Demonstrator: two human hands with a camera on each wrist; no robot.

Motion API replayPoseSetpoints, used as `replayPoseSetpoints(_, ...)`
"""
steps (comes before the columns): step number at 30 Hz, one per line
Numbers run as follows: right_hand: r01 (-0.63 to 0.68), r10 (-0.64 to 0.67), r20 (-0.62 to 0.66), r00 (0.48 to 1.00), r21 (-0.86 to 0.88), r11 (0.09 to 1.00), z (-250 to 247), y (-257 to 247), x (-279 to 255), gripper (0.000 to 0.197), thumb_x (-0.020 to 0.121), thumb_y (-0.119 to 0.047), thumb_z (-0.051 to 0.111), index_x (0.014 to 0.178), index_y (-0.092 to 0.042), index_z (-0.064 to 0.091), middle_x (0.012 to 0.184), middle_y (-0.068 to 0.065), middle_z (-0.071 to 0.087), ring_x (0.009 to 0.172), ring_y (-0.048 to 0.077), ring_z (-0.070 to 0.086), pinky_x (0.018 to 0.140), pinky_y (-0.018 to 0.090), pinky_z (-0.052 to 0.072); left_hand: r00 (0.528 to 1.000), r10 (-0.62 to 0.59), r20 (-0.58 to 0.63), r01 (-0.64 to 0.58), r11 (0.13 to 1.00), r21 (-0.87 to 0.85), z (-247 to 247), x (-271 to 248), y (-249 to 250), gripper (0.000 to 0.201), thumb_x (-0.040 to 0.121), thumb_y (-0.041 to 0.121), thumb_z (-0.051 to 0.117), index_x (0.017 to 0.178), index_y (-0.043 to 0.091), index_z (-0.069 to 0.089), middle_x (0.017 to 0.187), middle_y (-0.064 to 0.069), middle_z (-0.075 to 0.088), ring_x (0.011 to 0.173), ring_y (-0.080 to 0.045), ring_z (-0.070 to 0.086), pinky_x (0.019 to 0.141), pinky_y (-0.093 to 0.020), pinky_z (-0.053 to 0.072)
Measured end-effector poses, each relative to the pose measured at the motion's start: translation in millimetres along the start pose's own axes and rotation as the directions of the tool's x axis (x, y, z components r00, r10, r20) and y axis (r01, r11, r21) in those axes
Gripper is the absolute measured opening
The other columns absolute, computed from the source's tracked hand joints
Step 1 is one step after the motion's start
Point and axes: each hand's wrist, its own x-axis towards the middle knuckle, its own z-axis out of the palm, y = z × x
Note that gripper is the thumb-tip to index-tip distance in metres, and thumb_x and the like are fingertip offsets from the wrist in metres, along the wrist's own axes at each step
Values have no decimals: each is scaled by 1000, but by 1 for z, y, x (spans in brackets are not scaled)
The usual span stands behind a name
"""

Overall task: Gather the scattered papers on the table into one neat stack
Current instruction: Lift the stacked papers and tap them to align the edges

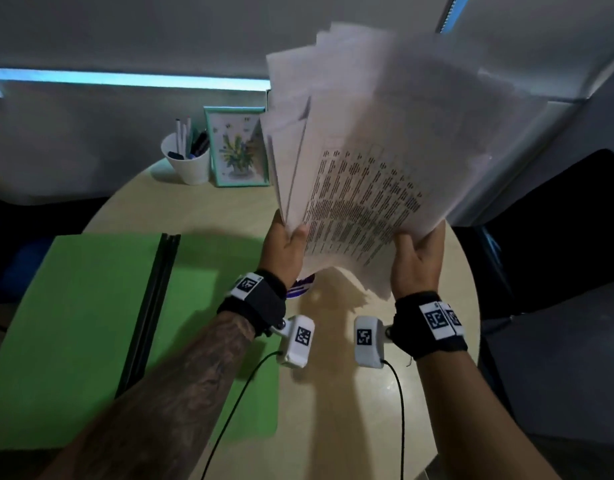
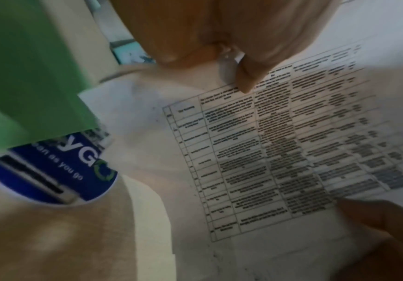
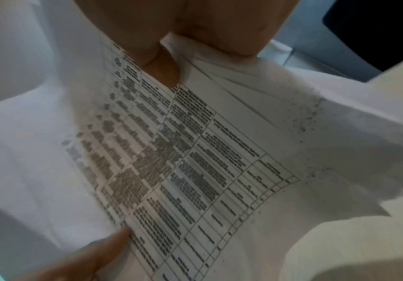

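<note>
— Start at the hands. What are they doing?

— The left hand grips the lower left edge of the papers, thumb on the printed top sheet and fingers curled behind. The right hand clamps the lower right edge the same way, thumb on the front. In the left wrist view the thumb tip presses on the printed table.

— And the papers themselves?

— Held up in the air above the tabletop, tilted away from the person. They are one bundle, but not squared: the upper edges fan out at different heights and the left-hand sheets splay apart. The top sheet carries a ruled table with dense text; the far end is blurred.

— Anything under them?

— A round blue-and-white item lies on the tabletop just below the left hand; the left wrist view shows white lettering on it, but I cannot tell what it is.

— Further out?

— A green folder lies open on the left side of the tabletop, with a dark spine down its middle. At the far edge stands a white cup with pens in it, and just beside it a framed flower picture with a teal frame, partly hidden behind the papers.
</note>
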Motion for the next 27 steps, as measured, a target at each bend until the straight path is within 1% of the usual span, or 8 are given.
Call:
replayPoseSetpoints(4, -18, 18, 3, 1000, -28, 999, -15, 2, -4, 48, 85, 6, 52, 120, -25, 41, 108, -11, 56, 95, -7, 56, 80, 13, 48, 993, -115, -4, 114, 988, -107, -1, -3, -10, 43, 94, 8, 55, 136, 9, 46, 130, -5, 60, 119, -17, 57, 102, -28, 44)
replayPoseSetpoints(7, -95, 101, 44, 994, -122, 988, -16, 17, -16, 60, 83, 0, 52, 138, -18, 35, 132, 2, 51, 120, 11, 50, 103, 30, 44, 957, -290, -2, 290, 957, -30, 8, -11, -29, 57, 92, 7, 59, 143, 5, 36, 140, -10, 52, 128, -23, 49, 111, -39, 37)
replayPoseSetpoints(9, -87, 100, 63, 993, -176, 981, -11, 22, -12, 64, 81, 2, 49, 142, -13, 34, 136, 6, 50, 124, 20, 47, 108, 40, 42, 943, -333, 2, 333, 943, 4, 15, -10, -32, 62, 93, 13, 60, 147, 5, 30, 143, -10, 47, 131, -25, 46, 112, -40, 35)
replayPoseSetpoints(14, -85, 101, 70, 992, -200, 976, -8, 15, 4, 54, 79, 10, 47, 130, -9, 48, 118, 5, 58, 108, 16, 54, 96, 41, 50, 979, -200, -45, 199, 980, -9, 19, -1, -18, 38, 97, 9, 50, 135, 3, 45, 131, -12, 58, 123, -25, 53, 102, -30, 41)
replayPoseSetpoints(19, 16, -5, 67, 998, -166, 986, -27, 2, 11, 55, 77, 12, 55, 128, -9, 47, 116, -1, 56, 106, 7, 52, 81, 3, 44, 998, -61, -30, 60, 997, -39, 5, -1, 2, 34, 97, 9, 53, 131, 7, 50, 123, -1, 62, 115, -13, 57, 92, -15, 43)
replayPoseSetpoints(22, -25, 32, 68, 997, -96, 995, -33, 9, 3, 57, 79, 12, 56, 130, -10, 44, 120, 2, 57, 109, 12, 55, 86, 14, 48, 998, -63, -30, 61, 996, -62, 0, -8, 1, 33, 93, 3, 57, 125, 10, 53, 116, 0, 64, 109, -11, 59, 90, -12, 47)
replayPoseSetpoints(25, -63, 63, 20, 998, 12, 998, -32, 12, -6, 54, 80, 8, 54, 128, -17, 48, 123, 8, 57, 115, 20, 55, 96, 32, 48, 994, -91, -60, 87, 994, -66, 1, -8, 3, 40, 87, -4, 59, 126, 6, 52, 117, -3, 62, 110, -18, 59, 97, -28, 48)
replayPoseSetpoints(27, -35, 35, 16, 999, -5, 999, -26, 9, -4, 42, 80, -2, 54, 120, -15, 55, 116, 11, 59, 108, 21, 56, 93, 36, 47, 994, -89, -69, 85, 995, -56, 5, -3, 6, 47, 89, -4, 58, 133, 4, 46, 123, -6, 58, 115, -21, 55, 94, -22, 47)
